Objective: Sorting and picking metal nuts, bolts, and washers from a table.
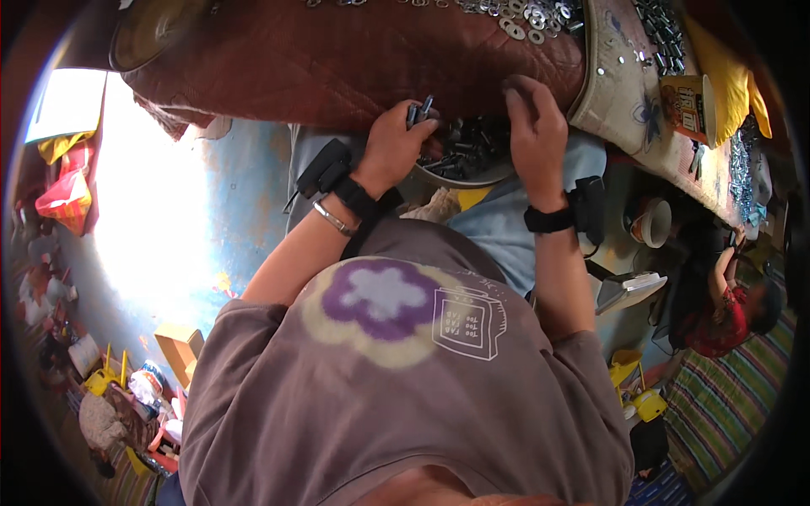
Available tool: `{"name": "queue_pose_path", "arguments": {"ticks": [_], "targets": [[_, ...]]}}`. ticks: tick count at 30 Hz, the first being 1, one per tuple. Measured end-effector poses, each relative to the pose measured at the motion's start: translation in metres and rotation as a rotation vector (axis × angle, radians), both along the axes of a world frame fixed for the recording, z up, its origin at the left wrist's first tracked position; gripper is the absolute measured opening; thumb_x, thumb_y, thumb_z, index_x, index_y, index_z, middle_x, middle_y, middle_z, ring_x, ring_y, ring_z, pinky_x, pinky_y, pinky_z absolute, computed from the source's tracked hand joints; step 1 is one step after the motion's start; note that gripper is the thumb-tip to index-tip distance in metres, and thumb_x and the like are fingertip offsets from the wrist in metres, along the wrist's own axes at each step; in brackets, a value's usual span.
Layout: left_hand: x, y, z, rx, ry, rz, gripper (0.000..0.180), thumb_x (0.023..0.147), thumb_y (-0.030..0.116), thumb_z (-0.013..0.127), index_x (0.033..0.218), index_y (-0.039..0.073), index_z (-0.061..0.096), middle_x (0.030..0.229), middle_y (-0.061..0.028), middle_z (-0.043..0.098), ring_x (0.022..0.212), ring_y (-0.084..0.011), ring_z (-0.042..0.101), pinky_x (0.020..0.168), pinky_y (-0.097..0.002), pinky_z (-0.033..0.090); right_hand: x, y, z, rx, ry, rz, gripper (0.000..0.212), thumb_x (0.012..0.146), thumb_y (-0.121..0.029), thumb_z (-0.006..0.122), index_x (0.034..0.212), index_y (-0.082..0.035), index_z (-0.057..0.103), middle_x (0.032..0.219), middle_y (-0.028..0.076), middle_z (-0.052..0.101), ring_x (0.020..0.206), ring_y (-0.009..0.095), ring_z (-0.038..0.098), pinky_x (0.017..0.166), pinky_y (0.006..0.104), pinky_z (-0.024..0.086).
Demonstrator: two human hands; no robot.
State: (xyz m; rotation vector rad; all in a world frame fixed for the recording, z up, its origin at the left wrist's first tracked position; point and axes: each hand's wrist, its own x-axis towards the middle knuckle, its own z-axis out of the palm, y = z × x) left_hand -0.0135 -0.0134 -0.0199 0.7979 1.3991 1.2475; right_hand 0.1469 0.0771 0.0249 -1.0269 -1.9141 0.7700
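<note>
My left hand [395, 145] is closed around a few small metal bolts [421, 110], whose shiny shanks stick up between thumb and fingers. Beside it, my right hand [538, 128] is raised at the edge of a brown cloth. Its fingers are bent and the tips are close to the thumb; anything between them is too small or dark to make out. Between my hands, a round bowl [466, 181] sits at my lap, holding many dark metal bolts [472, 145]. Part of the bowl lies beneath the cloth's edge.
The brown padded cloth [337, 63] covers the surface ahead, with flat washers [537, 18] heaped at its far side. To the right, a patterned cloth [624, 93] bears more metal parts and a paper tub [688, 105]. Another person [730, 316] works at the far right.
</note>
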Motion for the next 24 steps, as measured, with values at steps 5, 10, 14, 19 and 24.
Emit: {"name": "queue_pose_path", "arguments": {"ticks": [5, 10, 14, 19, 24], "targets": [[-0.001, 0.002, 0.004, -0.104, -0.058, -0.050, 0.018, 0.089, 0.009, 0.055, 0.104, -0.001, 0.056, 0.080, -0.0052, 0.064, 0.064, -0.0106, 0.060, 0.059, -0.0244, 0.047, 0.001, 0.060, 0.004, 0.384, -0.208, -0.099, 0.017, 0.086, -0.011, 0.056, 0.099, -0.001, 0.060, 0.087, 0.019, 0.062, 0.080, 0.038, 0.059, 0.070, 0.0422, 0.047], [-0.001, 0.002, 0.008, -0.080, -0.119, -0.054, 0.017, 0.089, 0.011, 0.056, 0.103, 0.001, 0.055, 0.072, -0.0029, 0.062, 0.056, -0.0066, 0.052, 0.052, -0.0209, 0.042, -0.015, 0.083, 0.011, 0.389, -0.445, -0.035, 0.021, 0.083, -0.020, 0.060, 0.098, -0.005, 0.062, 0.092, 0.018, 0.062, 0.087, 0.037, 0.059, 0.075, 0.0432, 0.048], [-0.002, 0.001, 0.015, -0.013, -0.081, -0.062, 0.017, 0.089, 0.011, 0.058, 0.103, 0.003, 0.053, 0.065, -0.0002, 0.056, 0.054, -0.0044, 0.049, 0.048, -0.0188, 0.038, -0.016, 0.091, 0.008, 0.324, -0.520, -0.059, 0.024, 0.082, -0.023, 0.062, 0.100, -0.006, 0.062, 0.094, 0.018, 0.062, 0.089, 0.037, 0.059, 0.077, 0.0431, 0.047], [-0.003, 0.000, 0.018, 0.016, -0.113, -0.027, 0.018, 0.088, 0.011, 0.059, 0.103, 0.004, 0.053, 0.064, 0.0005, 0.055, 0.054, -0.0040, 0.047, 0.048, -0.0189, 0.036, -0.015, 0.086, 0.011, 0.365, -0.424, -0.107, 0.022, 0.081, -0.021, 0.063, 0.096, -0.004, 0.065, 0.088, 0.018, 0.064, 0.084, 0.037, 0.060, 0.074, 0.0422, 0.047], [-0.005, -0.002, 0.012, 0.044, -0.096, -0.011, 0.015, 0.087, 0.011, 0.060, 0.098, 0.002, 0.056, 0.067, -0.0001, 0.057, 0.054, -0.0042, 0.045, 0.049, -0.0201, 0.036, -0.019, 0.063, 0.014, 0.168, -0.225, -0.072, 0.022, 0.082, -0.020, 0.064, 0.093, -0.001, 0.065, 0.083, 0.017, 0.065, 0.074, 0.031, 0.062, 0.068, 0.0368, 0.048]]}}
